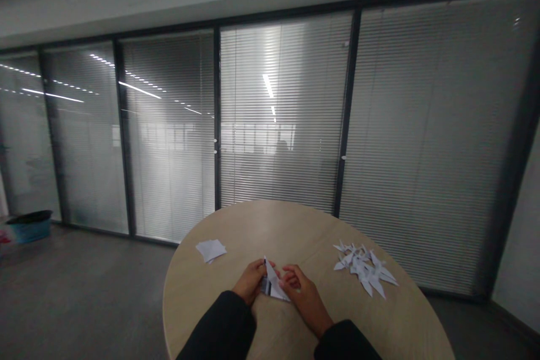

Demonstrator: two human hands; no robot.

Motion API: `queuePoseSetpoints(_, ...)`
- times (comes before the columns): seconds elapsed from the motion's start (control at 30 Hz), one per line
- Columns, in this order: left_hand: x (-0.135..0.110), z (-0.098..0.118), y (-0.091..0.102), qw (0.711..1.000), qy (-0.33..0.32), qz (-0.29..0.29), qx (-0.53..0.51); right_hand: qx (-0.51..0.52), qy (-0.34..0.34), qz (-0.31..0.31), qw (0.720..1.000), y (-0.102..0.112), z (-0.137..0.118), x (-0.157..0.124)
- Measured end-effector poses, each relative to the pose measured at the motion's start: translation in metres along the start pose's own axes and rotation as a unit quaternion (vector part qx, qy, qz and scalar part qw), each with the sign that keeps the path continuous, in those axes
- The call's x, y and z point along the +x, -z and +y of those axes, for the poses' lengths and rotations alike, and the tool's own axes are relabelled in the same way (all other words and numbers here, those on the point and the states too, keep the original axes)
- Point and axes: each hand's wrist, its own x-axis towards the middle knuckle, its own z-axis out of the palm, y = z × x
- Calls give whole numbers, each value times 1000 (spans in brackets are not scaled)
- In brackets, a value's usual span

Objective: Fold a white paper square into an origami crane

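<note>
Between my hands, over the near part of the round table, is a partly folded piece of white paper (276, 288) with a pointed tip standing up. Dark grey stripes show on its left part; whether they are print or another thing beneath, I cannot tell. My left hand (250, 281) grips the paper's left side, fingers closed on it. From the right, my right hand (300, 291) has curled fingers pressed to the paper's edge, and the fingertips are partly hidden.
A small stack of white paper sheets (211, 250) lies on the table (270, 224) at the left. To the right is a pile of pointed folded paper pieces (363, 269). Glass partitions with blinds (278, 174) stand behind the table. A blue tub (30, 228) sits on the floor far left.
</note>
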Motion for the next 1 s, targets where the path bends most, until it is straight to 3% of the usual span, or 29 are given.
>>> queuePoseSetpoints(0.2, -2, 0, 4, 998, -35, -16, 48, 12, 4, -12, 1000, 0, -9, -3)
queuePoseSetpoints(0.43, 1, -4, 6, 995, -60, 10, 82, -10, 16, 1, 1000, 0, -8, -3)
queuePoseSetpoints(0.57, 0, -3, 5, 994, -77, -15, 81, 4, 1, 2, 1000, 2, -2, 0)
queuePoseSetpoints(0.73, -2, -1, 4, 993, -74, -45, 78, 57, -2, -8, 998, 4, 6, 3)
queuePoseSetpoints(1.0, -7, 3, -2, 996, -57, -41, 53, 88, -12, 6, 996, 9, 2, 6)
